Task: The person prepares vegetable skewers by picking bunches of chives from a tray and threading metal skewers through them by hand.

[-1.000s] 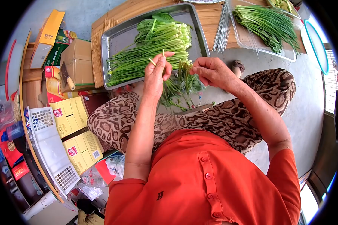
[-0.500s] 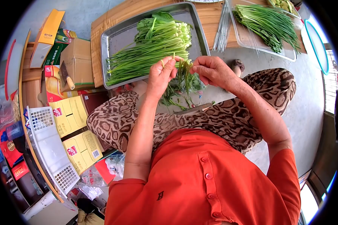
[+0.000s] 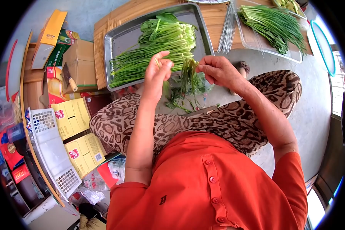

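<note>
Limp, dark-green stem bunch (image 3: 189, 76) hangs near-to-far, just left of the right hand's (image 3: 220, 73) pinching fingers (left hand (image 3: 154, 82) seemingly gripping a thin, pale stalk (image 3: 157, 62)).

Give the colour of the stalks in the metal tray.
The stalks are green, paling toward one end; the head view shows this best.

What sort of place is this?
Probably a food-preparation spot, in a home or small eatery; I can't tell which. Long green vegetable stalks lie in a grey rectangular metal tray, thin silvery metal sticks lie beside it, and yellow cardboard boxes suggest storage.
</note>
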A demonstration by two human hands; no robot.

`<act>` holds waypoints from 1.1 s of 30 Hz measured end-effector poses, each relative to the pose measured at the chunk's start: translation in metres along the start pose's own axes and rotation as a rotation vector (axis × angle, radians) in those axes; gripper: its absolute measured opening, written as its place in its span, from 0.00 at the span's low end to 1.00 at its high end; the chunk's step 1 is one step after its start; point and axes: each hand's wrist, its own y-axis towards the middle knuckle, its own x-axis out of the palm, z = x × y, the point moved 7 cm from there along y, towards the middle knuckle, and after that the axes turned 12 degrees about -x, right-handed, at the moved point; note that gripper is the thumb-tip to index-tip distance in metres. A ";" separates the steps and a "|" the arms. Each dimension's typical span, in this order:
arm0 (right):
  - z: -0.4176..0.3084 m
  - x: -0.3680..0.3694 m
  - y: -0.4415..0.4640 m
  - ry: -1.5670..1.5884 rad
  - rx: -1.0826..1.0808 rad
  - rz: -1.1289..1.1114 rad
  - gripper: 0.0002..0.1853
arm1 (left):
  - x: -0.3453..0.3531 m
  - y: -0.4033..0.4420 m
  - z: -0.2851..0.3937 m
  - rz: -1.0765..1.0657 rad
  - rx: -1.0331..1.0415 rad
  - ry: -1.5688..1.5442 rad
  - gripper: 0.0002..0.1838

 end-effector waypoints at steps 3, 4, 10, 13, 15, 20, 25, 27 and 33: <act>0.000 0.000 0.000 0.002 0.006 0.002 0.11 | 0.003 0.000 0.007 -0.112 -0.052 -0.531 0.13; 0.000 0.000 0.000 0.006 0.010 0.005 0.11 | 0.001 0.002 0.007 -0.110 -0.049 -0.532 0.13; -0.003 0.000 -0.002 0.027 0.036 -0.001 0.11 | 0.004 0.001 0.003 -0.115 -0.027 -0.494 0.15; -0.003 0.002 -0.002 0.041 0.030 -0.009 0.11 | 0.001 -0.002 0.001 0.078 -0.057 -0.136 0.20; -0.004 0.002 -0.002 0.051 0.016 -0.015 0.11 | 0.000 0.000 -0.003 0.081 -0.064 -0.191 0.19; -0.005 0.002 -0.003 0.049 -0.003 -0.015 0.11 | 0.004 0.004 -0.006 0.099 -0.041 -0.258 0.13; -0.006 0.003 -0.002 0.055 -0.013 -0.017 0.11 | 0.001 0.009 -0.015 0.128 -0.061 -0.413 0.09; -0.006 0.003 -0.002 0.051 -0.012 -0.020 0.11 | 0.000 0.011 -0.016 0.129 -0.058 -0.442 0.10; -0.007 0.004 -0.002 0.056 -0.006 -0.020 0.10 | 0.001 0.010 -0.017 0.152 -0.050 -0.502 0.10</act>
